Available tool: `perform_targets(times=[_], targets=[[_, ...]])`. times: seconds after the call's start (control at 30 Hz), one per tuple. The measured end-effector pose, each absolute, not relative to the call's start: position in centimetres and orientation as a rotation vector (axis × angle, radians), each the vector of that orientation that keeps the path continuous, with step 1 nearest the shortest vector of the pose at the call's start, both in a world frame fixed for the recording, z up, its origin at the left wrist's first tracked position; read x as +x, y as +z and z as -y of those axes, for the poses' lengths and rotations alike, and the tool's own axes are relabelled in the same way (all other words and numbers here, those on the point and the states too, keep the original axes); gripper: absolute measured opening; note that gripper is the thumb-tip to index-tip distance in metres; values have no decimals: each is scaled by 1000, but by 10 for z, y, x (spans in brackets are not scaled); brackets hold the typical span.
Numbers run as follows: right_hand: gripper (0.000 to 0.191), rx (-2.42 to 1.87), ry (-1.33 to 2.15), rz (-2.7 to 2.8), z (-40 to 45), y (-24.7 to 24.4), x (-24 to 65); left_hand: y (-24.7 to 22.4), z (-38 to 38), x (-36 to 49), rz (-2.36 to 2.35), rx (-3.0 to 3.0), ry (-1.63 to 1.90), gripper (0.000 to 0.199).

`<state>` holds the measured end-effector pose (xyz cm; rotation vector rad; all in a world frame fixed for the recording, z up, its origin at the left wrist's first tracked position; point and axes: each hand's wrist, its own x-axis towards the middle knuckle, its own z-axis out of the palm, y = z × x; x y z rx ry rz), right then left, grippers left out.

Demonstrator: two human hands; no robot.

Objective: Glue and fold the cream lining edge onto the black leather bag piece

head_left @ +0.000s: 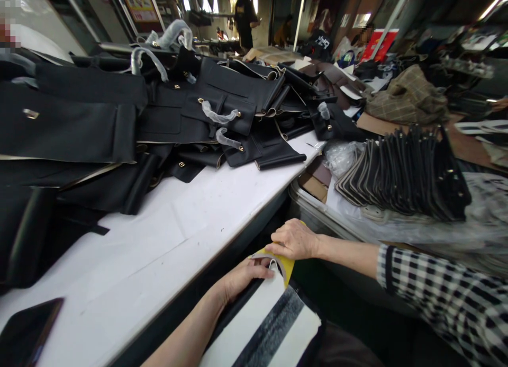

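Over my lap lies a black panel (272, 324) with white strips (242, 316) along it. My right hand (292, 240) is closed over the top of a yellow tape roll (286, 265) at the panel's far end. Just left of it, my left hand (246, 276) is closed, its thumb over the tip of the white strip and its fingers partly inside the roll's curve. Those fingertips are partly hidden, as is the back of the roll.
Black bag pieces (222, 91) with wrapped handles are heaped on the white table (178, 240) to my left. A phone (29, 332) lies near its front corner. On the right, a row of black pieces (400, 171) stands beside plastic wrap (343, 158). People are in the background.
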<state>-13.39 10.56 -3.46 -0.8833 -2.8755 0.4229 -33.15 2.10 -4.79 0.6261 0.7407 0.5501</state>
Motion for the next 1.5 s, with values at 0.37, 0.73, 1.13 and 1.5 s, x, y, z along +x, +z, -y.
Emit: perform_targets(times=[0.37,0.73,1.13,1.5], targets=[[58,-671,307,2909,-114,-38,-137,-47,-18,-337,-830,709,608,67],[57,-637,279,2927,-116,-39,-137,-32,-13,-334,-1011,872,711,53],[59,-642,267,2930,-112,-41,-136,-33,-5,-341,-1125,1277,660,42],[57,-635,270,2930,-111,-41,-135,-21,-4,-342,-1221,1465,595,38]])
